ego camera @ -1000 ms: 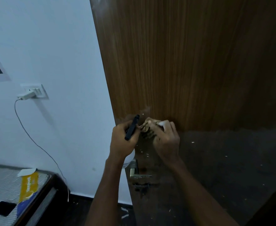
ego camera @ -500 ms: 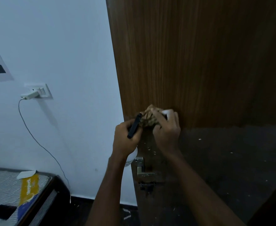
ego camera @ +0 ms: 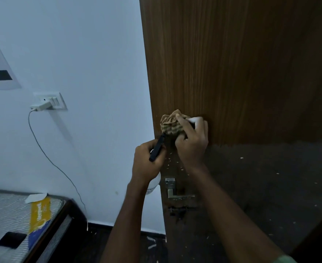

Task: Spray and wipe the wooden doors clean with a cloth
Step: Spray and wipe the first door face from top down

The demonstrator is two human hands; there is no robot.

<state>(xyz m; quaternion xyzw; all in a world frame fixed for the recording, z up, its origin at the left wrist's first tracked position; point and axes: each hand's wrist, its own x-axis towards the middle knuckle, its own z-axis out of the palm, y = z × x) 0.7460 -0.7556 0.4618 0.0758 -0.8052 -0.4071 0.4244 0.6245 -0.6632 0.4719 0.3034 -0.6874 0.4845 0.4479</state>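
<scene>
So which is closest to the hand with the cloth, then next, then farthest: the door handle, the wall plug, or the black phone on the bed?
From the right hand holding the cloth, in the head view:
1. Door handle, just below the hand on the door.
2. Wall plug, far left on the white wall.
3. Black phone, bottom left on the bed.

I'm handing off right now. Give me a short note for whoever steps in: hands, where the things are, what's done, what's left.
Left hand: grips the spray bottle, its black trigger pointing up at the cloth.
Right hand: holds the crumpled tan cloth, pressed to the wooden door near its left edge, above the door handle.
Done: cannot tell how much is wiped; the lower door looks dark with pale specks.
Left: wipe on across the panel, spraying as needed.
</scene>
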